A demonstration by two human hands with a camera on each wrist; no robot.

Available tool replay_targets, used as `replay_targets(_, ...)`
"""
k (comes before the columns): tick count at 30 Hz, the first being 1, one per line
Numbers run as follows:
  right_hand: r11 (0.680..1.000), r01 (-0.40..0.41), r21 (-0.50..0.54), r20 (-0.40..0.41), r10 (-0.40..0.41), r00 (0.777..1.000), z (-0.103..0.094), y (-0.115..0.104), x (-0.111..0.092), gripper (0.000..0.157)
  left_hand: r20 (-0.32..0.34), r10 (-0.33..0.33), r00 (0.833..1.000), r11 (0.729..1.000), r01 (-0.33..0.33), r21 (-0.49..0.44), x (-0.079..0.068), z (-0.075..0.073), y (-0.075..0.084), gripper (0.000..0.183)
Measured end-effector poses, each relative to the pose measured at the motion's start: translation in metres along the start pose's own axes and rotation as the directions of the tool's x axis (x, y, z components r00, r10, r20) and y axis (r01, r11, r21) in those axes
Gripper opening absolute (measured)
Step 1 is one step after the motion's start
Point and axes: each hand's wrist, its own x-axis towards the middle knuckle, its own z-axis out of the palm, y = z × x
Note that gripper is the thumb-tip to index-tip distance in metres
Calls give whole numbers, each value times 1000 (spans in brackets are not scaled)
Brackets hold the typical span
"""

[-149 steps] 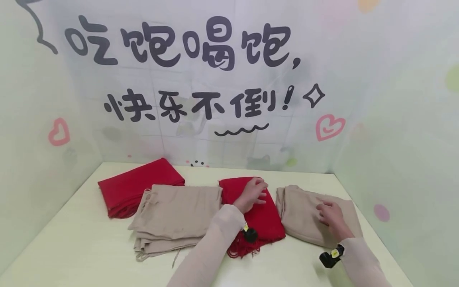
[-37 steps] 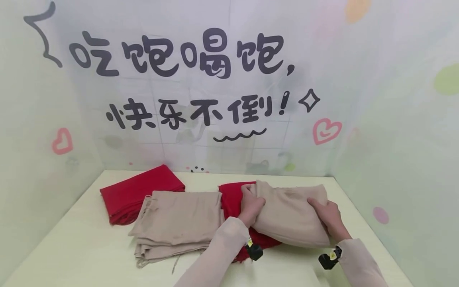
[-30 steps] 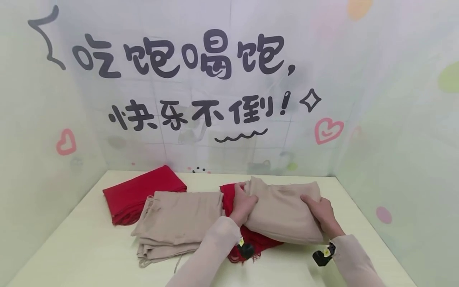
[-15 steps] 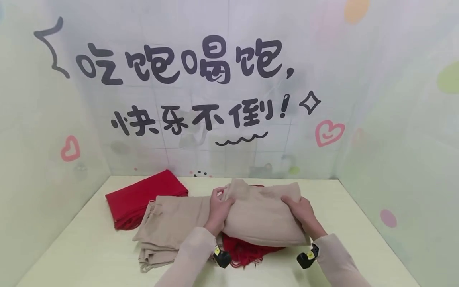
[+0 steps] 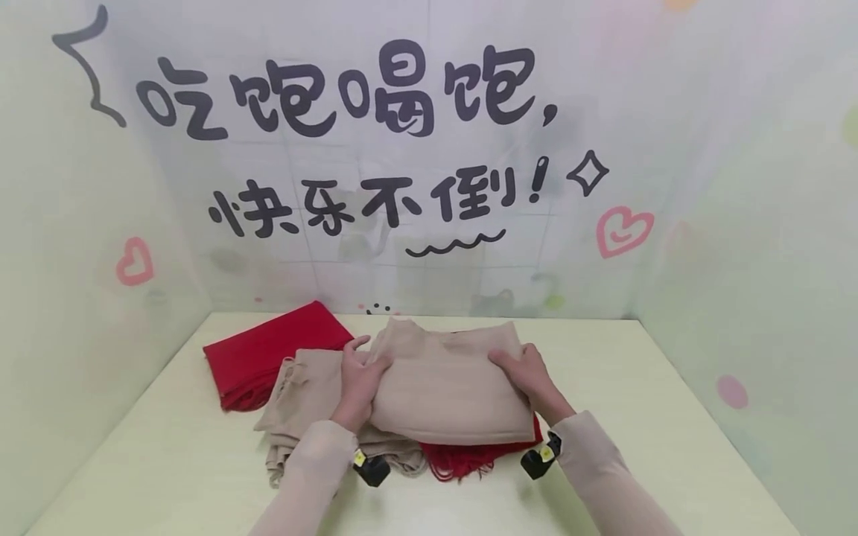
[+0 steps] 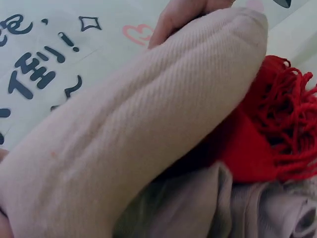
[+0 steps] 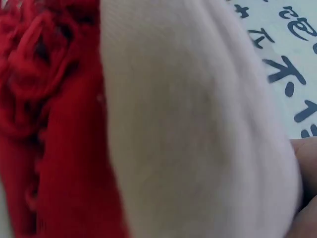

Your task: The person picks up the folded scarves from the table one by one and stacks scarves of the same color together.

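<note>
Both hands hold a folded beige scarf [image 5: 445, 387] in the middle of the head view. My left hand [image 5: 360, 383] grips its left edge, thumb on top. At the right edge, my right hand [image 5: 529, 372] pinches it with the thumb on the front face. A folded red scarf [image 5: 462, 460] with fringe is mostly covered by it. In the left wrist view the held scarf [image 6: 124, 114] slants over that red scarf's tangled fringe [image 6: 292, 106]. Another beige scarf [image 5: 311, 380], folded in layers, lies partly behind my left hand and sleeve.
At the back left of the pale table [image 5: 643, 447] lies another folded red scarf [image 5: 275, 350], its near corner fringed. Printed panels [image 5: 429, 290] with large black characters enclose the table at the back and sides.
My hands first hovered over the red and right-hand beige scarves. They now hold that beige scarf, which has moved left over the red one and up to the other beige one.
</note>
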Motion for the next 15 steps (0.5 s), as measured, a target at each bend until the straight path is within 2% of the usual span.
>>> replay_targets(4,997,31,71,8,-32,999,17,-4,1,41,7,-15,1000,1000,15,3,0,-22,0,59)
replay_targets(9,992,80,102,24,-83,996,37,-11,-1,40,10,-41,999,999,41,-10,0,-44,-2,60)
replay_targets(15,989,85,123,48,-92,995,64,-20,-1,39,-30,-49,998,999,50,10,3,-73,2,63)
